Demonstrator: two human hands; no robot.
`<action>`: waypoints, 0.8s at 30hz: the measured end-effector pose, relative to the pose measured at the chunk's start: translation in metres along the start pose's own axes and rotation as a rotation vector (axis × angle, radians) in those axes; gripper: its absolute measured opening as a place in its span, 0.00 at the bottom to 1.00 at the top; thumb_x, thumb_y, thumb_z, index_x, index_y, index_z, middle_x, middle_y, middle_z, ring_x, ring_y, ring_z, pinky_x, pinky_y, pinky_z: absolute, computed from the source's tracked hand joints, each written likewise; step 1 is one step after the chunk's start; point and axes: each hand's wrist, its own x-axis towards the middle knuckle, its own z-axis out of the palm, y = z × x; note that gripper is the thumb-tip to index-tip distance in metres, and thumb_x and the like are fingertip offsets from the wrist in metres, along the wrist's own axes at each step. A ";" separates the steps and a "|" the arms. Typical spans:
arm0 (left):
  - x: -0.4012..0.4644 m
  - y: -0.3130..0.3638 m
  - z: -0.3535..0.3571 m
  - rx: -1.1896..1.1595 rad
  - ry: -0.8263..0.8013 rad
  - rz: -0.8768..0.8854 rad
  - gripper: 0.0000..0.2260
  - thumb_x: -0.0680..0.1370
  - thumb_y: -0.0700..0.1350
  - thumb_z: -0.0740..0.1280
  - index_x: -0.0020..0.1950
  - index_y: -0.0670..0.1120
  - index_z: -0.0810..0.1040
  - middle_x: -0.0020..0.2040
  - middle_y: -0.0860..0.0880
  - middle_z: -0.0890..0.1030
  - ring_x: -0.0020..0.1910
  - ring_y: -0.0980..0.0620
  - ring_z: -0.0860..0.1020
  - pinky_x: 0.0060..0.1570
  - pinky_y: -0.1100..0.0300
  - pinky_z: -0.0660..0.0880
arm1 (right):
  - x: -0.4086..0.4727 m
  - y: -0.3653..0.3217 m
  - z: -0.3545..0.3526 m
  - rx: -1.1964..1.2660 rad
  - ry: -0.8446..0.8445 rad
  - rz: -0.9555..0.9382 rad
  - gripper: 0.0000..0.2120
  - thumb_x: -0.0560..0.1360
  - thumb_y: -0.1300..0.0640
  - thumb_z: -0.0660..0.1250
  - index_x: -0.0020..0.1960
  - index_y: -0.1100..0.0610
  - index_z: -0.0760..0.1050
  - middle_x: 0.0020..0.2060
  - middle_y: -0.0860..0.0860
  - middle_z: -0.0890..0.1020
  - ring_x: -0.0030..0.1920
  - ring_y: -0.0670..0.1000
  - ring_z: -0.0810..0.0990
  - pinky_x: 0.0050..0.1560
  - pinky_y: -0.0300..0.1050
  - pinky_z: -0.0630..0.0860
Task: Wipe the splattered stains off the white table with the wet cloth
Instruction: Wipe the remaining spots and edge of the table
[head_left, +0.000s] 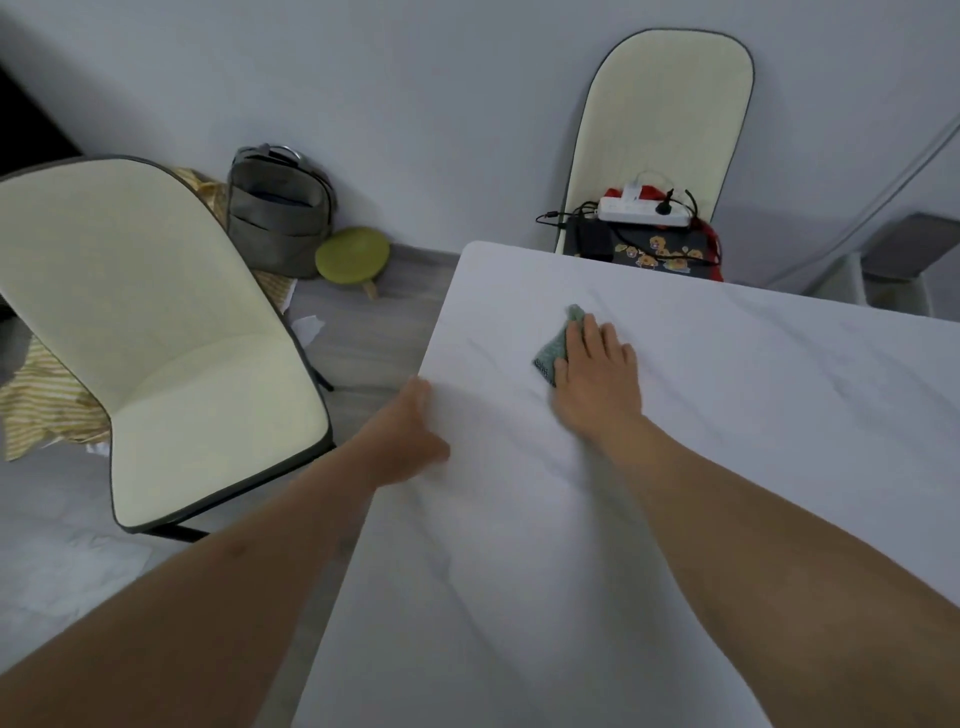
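Bare table (727, 415) around cloth (553, 349)

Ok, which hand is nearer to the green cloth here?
Right. The right hand lies flat on top of the green cloth, pressing it to the white table. The left hand rests apart at the table's left edge.

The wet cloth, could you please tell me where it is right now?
In the head view, the cloth lies flat on the white table near its far left corner, pressed under the right hand; the left hand rests at the table's left edge.
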 end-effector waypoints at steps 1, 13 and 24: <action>0.001 0.001 -0.007 -0.020 0.067 -0.007 0.33 0.74 0.36 0.68 0.79 0.44 0.63 0.74 0.44 0.70 0.67 0.45 0.72 0.56 0.63 0.67 | 0.000 -0.018 0.002 0.015 -0.004 -0.009 0.30 0.83 0.45 0.43 0.82 0.55 0.48 0.82 0.52 0.48 0.80 0.58 0.47 0.78 0.59 0.49; 0.039 0.065 -0.010 0.101 0.222 -0.018 0.15 0.77 0.36 0.62 0.65 0.38 0.71 0.64 0.40 0.75 0.61 0.39 0.75 0.61 0.51 0.72 | -0.030 -0.071 0.016 -0.042 -0.042 -0.426 0.28 0.84 0.46 0.49 0.82 0.52 0.51 0.81 0.50 0.52 0.81 0.56 0.49 0.78 0.56 0.51; 0.086 0.131 0.016 0.422 0.088 -0.021 0.50 0.67 0.60 0.79 0.79 0.46 0.55 0.82 0.43 0.47 0.81 0.40 0.46 0.75 0.35 0.54 | -0.022 0.168 -0.029 0.025 -0.032 0.167 0.30 0.84 0.44 0.44 0.82 0.53 0.42 0.82 0.51 0.44 0.81 0.56 0.44 0.79 0.58 0.48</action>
